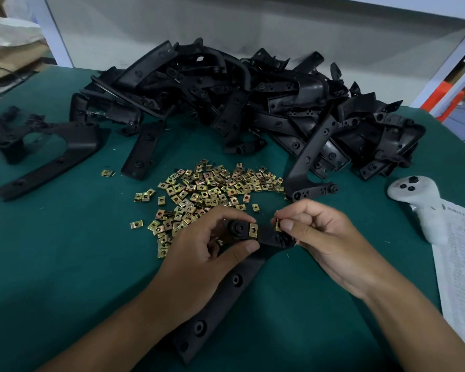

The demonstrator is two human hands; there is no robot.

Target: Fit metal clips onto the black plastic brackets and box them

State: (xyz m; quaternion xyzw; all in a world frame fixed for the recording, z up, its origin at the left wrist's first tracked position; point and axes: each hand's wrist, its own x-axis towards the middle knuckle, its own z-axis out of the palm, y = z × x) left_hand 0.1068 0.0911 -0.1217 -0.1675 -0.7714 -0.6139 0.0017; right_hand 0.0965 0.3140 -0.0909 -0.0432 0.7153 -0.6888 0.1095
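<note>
My left hand (212, 242) grips the upper end of a long black plastic bracket (220, 299) that slants down toward me. One brass-coloured metal clip (253, 230) sits on the bracket's edge beside my left thumb. My right hand (314, 232) pinches a second metal clip (277, 225) between thumb and fingers, right at the bracket's other tab. Loose clips (204, 189) lie scattered in a heap on the green mat just beyond my hands. A big pile of black brackets (239, 103) fills the back of the table.
Two separate brackets (46, 146) lie at the left. One bracket (312, 157) leans out of the pile toward my right hand. A white controller (419, 205) and a printed sheet (459, 264) lie at the right edge. The green mat (65, 251) covers the table.
</note>
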